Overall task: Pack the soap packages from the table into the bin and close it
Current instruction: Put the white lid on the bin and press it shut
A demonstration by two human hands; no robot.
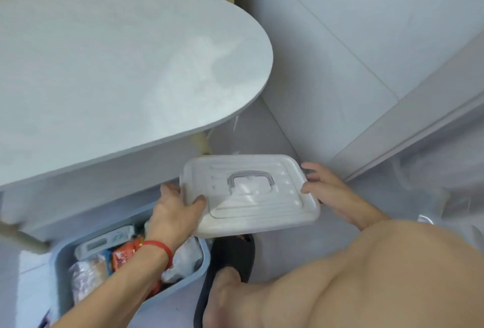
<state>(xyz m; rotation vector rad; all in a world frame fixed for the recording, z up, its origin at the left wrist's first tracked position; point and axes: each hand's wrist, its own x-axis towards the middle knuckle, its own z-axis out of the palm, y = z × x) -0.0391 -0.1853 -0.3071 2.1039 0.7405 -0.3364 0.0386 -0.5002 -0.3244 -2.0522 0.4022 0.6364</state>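
Hands hold the translucent white lid by its two short ends, tilted and in the air above the floor, just beside the bin and overlapping its near corner. The left hand reaches forward from the lower left, its forearm lying across the open bin; the thumb is curled over the lid's top face and the fingers go under its edge, so it grips the lid. A red band circles that wrist. The right hand comes in from the right, wrist bent, fingers spread and curled round the lid's far edge, holding it too. A grey handle lies flat in the middle of the lid.

The blue-grey bin stands on the floor, partly under the pale oval table, uncovered. Soap packages fill it: white, orange and clear wrapped packs, jumbled together. A foot in a black sandal rests just right of the bin.
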